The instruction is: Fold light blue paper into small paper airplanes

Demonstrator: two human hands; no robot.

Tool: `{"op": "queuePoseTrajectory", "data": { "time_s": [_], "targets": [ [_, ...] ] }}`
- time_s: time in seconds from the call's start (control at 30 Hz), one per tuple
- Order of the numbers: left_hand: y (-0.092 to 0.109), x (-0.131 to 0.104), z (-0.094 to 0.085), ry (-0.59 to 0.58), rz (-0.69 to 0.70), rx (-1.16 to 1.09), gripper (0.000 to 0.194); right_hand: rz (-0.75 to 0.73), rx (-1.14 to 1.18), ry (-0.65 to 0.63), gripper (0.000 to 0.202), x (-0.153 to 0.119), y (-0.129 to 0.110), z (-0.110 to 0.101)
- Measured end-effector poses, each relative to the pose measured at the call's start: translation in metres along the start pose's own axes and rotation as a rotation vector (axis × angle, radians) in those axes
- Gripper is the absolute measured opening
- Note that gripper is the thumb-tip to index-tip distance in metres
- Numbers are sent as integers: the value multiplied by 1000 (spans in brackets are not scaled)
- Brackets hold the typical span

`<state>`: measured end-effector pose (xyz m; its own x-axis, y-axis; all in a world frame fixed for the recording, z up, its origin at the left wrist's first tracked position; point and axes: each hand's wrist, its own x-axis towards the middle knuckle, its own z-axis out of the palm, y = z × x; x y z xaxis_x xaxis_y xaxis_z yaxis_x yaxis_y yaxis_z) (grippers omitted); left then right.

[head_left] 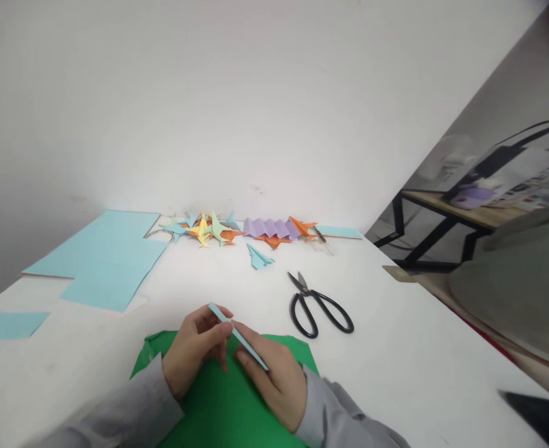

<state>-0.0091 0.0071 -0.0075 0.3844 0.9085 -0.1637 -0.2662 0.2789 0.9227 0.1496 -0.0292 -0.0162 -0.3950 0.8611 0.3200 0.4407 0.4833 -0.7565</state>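
Observation:
A narrow folded strip of light blue paper is held slantwise between my two hands, over a green sheet. My left hand pinches its upper left part between thumb and fingers. Around the lower right part, the thumb and fingers of my right hand are closed. Black-handled scissors lie to the right with their blades slightly apart, touched by neither hand. Beyond my hands sits a small folded blue paper piece.
Light blue paper sheets lie at the left, with a smaller blue piece nearer. Along the wall are several colourful folded paper shapes, a purple pleated paper and a blue strip. A wooden-topped table stands at right.

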Motion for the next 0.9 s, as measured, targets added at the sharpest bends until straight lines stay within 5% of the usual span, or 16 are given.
{"op": "queuePoseTrajectory", "data": {
  "time_s": [0.23,0.47,0.9],
  "targets": [
    [4,-2,8,-1,1,131,31,-9,211,-21,60,-3,1,-5],
    [0,-2,25,135,17,145,31,95,448,79,43,-3,3,-5],
    [-9,0,8,26,-10,146,31,200,567,62,27,0,5,-4]
  ]
}}
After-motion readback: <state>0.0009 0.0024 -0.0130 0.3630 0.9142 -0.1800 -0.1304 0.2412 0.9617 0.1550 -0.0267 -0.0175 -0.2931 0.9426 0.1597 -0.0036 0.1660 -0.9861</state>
